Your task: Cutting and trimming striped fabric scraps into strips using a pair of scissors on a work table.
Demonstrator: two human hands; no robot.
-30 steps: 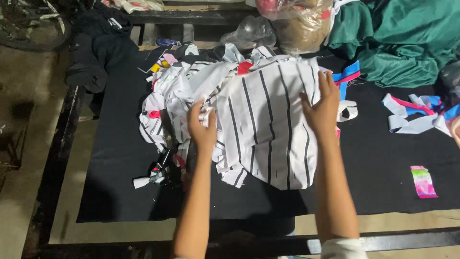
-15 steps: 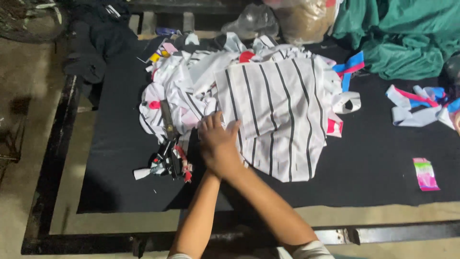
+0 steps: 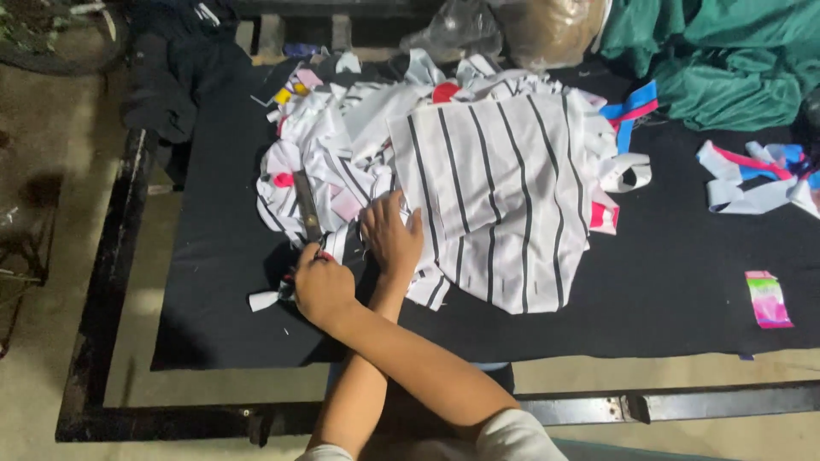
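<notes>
Crossed forearms low over the near edge of the black-covered surface (image 3: pixel 213 282). Pressed flat on the lower left part of the white striped cloth (image 3: pixel 504 196) with the left hand (image 3: pixel 393 237), fingers apart and stretched out along the fabric. Reached across beneath it with the right hand (image 3: pixel 323 288), fingers curled tight round the handle end of dark scissors (image 3: pixel 306 205), blades pointing away over the rumpled white scraps (image 3: pixel 333 137) just left of the cloth. Spread smooth in the middle of the surface, that striped cloth, its lower edge hanging close to the hands and its upper edge lying on the heap of scraps. Well apart to the right, loose white, pink and blue strips (image 3: pixel 752 179) and a small pink packet (image 3: pixel 766 299). At the far right corner, bundled green fabric (image 3: pixel 726 60); beside it a clear plastic bag (image 3: pixel 453 30). At the far left corner, a dark garment (image 3: pixel 171 77) draped over the surface edge.
</notes>
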